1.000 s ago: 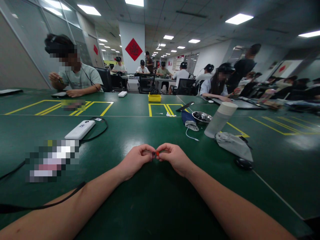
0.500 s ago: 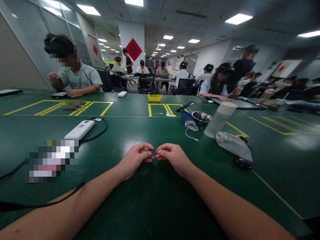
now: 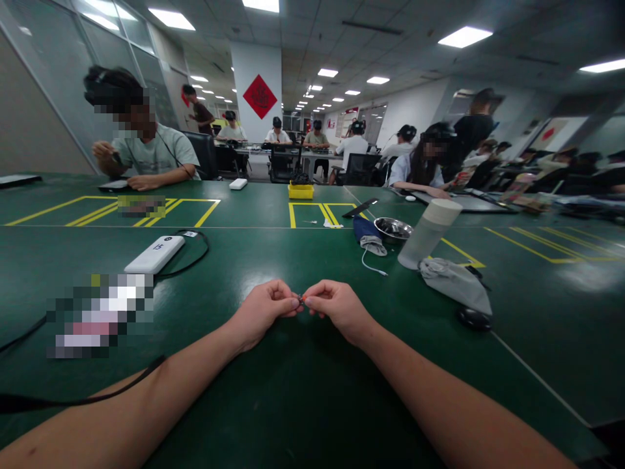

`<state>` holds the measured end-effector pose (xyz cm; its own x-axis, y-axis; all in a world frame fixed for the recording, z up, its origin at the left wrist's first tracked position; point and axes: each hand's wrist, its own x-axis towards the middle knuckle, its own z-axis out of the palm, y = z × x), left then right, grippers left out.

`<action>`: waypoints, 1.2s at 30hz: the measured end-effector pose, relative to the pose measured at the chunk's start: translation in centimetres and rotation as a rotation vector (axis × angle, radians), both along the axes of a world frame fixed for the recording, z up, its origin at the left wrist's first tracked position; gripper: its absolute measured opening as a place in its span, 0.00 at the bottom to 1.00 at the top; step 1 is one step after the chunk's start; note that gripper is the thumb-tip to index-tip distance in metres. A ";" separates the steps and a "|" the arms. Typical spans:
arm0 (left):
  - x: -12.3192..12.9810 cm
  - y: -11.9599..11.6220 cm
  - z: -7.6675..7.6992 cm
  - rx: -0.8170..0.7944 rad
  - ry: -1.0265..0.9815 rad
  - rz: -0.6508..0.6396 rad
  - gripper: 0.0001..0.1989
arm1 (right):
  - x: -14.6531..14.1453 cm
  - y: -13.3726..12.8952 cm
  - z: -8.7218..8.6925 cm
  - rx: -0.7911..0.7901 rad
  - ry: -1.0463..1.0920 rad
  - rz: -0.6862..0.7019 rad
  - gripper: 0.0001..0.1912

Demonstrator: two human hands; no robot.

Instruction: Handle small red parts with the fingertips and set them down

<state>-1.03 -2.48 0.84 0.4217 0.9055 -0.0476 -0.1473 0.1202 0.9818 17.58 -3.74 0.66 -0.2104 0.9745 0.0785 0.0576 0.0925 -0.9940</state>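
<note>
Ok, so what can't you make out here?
In the head view:
Small dark piece: too small, partly covered by the left hand.
Orange piece: mostly covered by the right hand.
Pixelated item: masked by mosaic blocks.
Gray pouch: inside hidden by its cloth.
Black strap: cut off by the left edge.

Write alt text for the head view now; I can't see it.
Left hand pinches a small dark piece, right hand an orange piece, close together over a green table. A white device lies left; a metal bowl, bottle and gray pouch sit right.
</note>
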 end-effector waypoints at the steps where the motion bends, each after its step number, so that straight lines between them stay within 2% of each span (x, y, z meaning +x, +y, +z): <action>1: 0.0 0.0 -0.1 -0.004 -0.003 -0.005 0.08 | 0.0 0.0 0.0 0.000 -0.002 0.002 0.11; 7: -0.1 0.1 -0.3 0.009 0.045 -0.033 0.07 | 0.0 0.0 0.0 0.017 -0.025 0.010 0.11; 15: -0.1 0.0 -0.3 -0.012 0.011 -0.043 0.07 | 0.0 0.1 0.3 0.025 -0.072 -0.023 0.12; 25: -0.1 0.0 -0.4 -0.076 -0.070 -0.043 0.09 | -0.5 -0.3 0.1 0.013 0.070 -0.052 0.12; 29: -0.1 0.0 -0.6 -0.051 -0.071 -0.042 0.10 | -0.3 -0.2 0.1 0.024 0.045 0.020 0.12; 33: 0.0 -0.1 -0.5 0.042 -0.026 -0.036 0.10 | -0.2 -0.2 0.0 0.015 0.062 0.113 0.13; 36: 0.1 -0.2 -0.3 0.100 0.021 -0.039 0.11 | -0.3 -0.2 -0.2 -0.001 0.077 0.174 0.17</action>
<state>-0.92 -2.69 0.57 0.4566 0.8891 0.0336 -0.1242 0.0262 0.9919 17.31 -3.97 0.48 -0.3696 0.9238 0.0998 -0.0352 0.0934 -0.9950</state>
